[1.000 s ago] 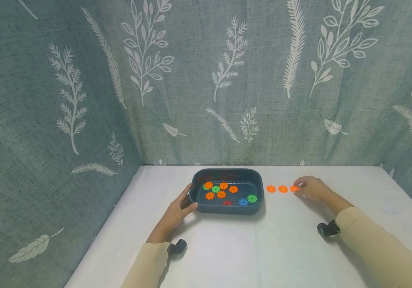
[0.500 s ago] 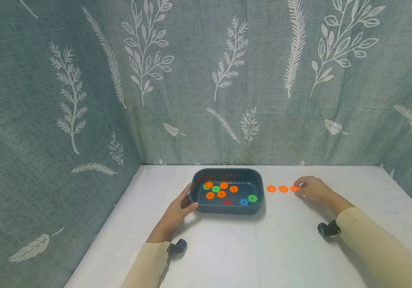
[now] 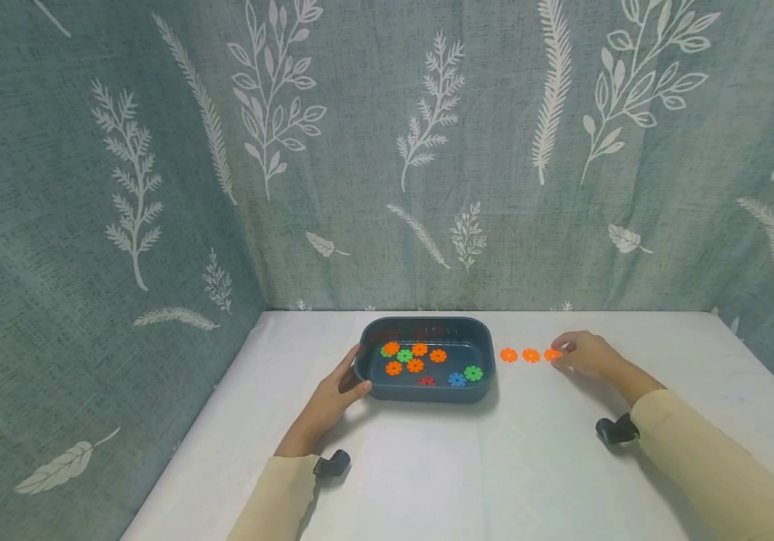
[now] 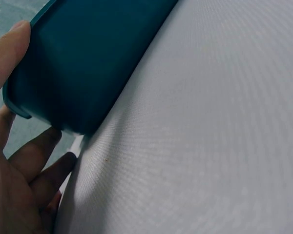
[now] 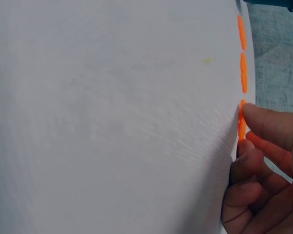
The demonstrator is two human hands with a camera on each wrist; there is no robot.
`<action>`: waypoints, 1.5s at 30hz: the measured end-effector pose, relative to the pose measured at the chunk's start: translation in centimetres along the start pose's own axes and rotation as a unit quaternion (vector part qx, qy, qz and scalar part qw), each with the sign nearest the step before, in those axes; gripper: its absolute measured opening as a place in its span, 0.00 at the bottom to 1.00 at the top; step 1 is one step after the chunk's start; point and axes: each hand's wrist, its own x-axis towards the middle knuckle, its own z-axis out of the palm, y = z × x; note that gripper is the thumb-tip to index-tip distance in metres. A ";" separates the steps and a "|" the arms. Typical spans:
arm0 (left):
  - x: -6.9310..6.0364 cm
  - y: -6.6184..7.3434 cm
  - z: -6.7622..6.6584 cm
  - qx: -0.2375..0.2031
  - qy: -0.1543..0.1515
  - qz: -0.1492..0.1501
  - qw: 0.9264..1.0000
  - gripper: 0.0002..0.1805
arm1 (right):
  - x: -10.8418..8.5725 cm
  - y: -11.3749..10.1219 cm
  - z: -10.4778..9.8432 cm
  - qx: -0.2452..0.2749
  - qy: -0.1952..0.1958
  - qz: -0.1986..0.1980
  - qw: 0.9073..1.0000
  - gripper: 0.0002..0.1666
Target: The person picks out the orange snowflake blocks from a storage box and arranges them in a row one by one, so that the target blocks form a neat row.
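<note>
A dark teal tray (image 3: 421, 393) stands on the white table, with several notched plastic discs in orange, green, blue and red lying inside. My left hand (image 3: 333, 397) holds the tray by its left end, thumb (image 4: 15, 41) at the near corner and fingers around the side. To the right of the tray, three orange notched discs lie flat in a row: the nearest disc (image 3: 509, 355), a middle disc (image 3: 530, 355) and an end disc (image 3: 552, 354). My right hand (image 3: 588, 356) pinches the end disc at its right edge, thumb and fingertips against it, partly covering it.
A white cloth covers the table (image 3: 421, 473). Behind it hangs a grey-green curtain (image 3: 360, 165) with white leaf patterns, which also closes off the left side. The tray's raised rim stands beside the disc row.
</note>
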 end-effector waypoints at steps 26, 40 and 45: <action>0.3 -0.4 -0.4 -0.007 -0.003 0.006 1.000 0.45 | 1.1 -6.2 -2.0 -0.022 -0.031 -0.064 0.997 0.23; 0.0 -0.3 -0.2 -0.012 -0.001 0.010 1.000 0.45 | 2.0 -10.5 -1.0 -0.025 -0.030 -0.097 0.995 0.23; -0.1 -0.1 -0.1 -0.011 -0.007 0.008 1.000 0.45 | 2.4 -12.0 -0.2 -0.017 -0.041 -0.091 0.995 0.23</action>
